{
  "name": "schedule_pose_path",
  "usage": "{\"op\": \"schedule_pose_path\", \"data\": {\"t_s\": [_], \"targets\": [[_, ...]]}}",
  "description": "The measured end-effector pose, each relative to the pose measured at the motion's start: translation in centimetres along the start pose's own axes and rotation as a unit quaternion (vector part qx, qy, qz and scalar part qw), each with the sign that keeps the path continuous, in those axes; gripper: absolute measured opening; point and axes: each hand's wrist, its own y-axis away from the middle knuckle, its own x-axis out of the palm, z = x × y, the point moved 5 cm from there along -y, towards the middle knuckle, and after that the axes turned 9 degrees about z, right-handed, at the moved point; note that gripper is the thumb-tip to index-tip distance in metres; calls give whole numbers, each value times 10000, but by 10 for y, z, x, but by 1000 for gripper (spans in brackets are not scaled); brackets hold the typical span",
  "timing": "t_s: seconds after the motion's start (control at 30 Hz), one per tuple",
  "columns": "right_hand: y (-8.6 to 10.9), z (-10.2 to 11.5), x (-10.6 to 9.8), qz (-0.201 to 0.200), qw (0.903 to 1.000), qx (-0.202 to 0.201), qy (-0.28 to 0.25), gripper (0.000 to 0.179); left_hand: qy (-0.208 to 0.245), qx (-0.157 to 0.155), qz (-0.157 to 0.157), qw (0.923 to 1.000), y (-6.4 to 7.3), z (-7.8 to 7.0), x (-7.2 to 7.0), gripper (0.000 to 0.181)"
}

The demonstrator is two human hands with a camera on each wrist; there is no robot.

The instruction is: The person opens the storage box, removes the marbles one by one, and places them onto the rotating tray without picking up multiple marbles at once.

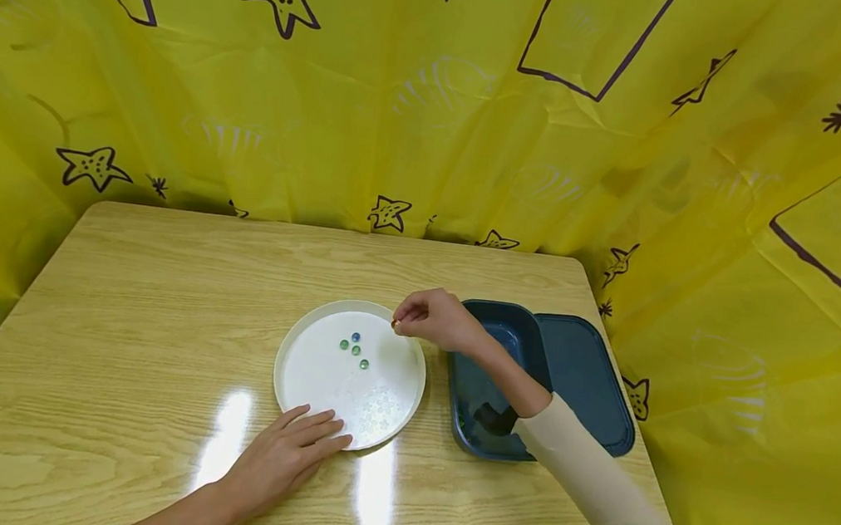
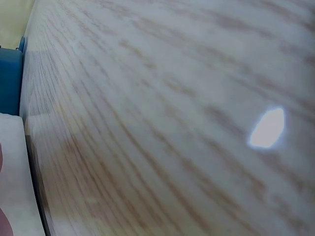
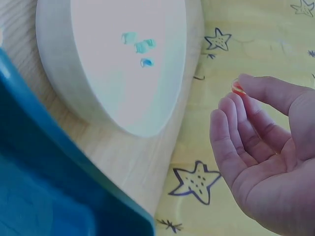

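Between thumb and fingertips my right hand (image 1: 436,321) pinches a small orange-red marble (image 3: 238,87) with a pale streak. That hand hangs over the right rim of a round white tray (image 1: 304,386). Several glass marbles lie on the tray: a blue marble (image 1: 356,337) at the back, and green marbles (image 1: 364,364) close around it. At the tray's front edge rests my left hand (image 1: 281,459), its fingers spread over the rim. The left wrist view shows mostly the table, with the tray's white side (image 2: 17,172) at the left.
Right of the tray stands a dark blue bin (image 1: 464,400), partly behind my right forearm; something dark and a bit of green lie inside. A matching blue lid (image 1: 590,386) lies beside it. Yellow patterned curtains (image 1: 343,122) hang around the wooden table (image 1: 161,315).
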Motion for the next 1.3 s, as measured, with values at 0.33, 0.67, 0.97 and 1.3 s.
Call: {"op": "schedule_pose_path", "data": {"t_s": [0.33, 0.67, 0.97, 1.3], "targets": [[-16, 1, 25, 291, 9996, 31, -64, 7, -10, -8, 72, 10000, 1, 0, 1, 51], [-29, -1, 46, 614, 9980, -24, 147, 4, 90, 37, -18, 10000, 1, 1, 1, 48], [-36, -3, 59, 710, 9967, 54, 382, 3, 145, 1, 62, 9999, 1, 1, 2, 50], [-41, -7, 68, 757, 9963, 12, 413, 4, 92, 20, 41, 9999, 0, 1, 1, 48]]}}
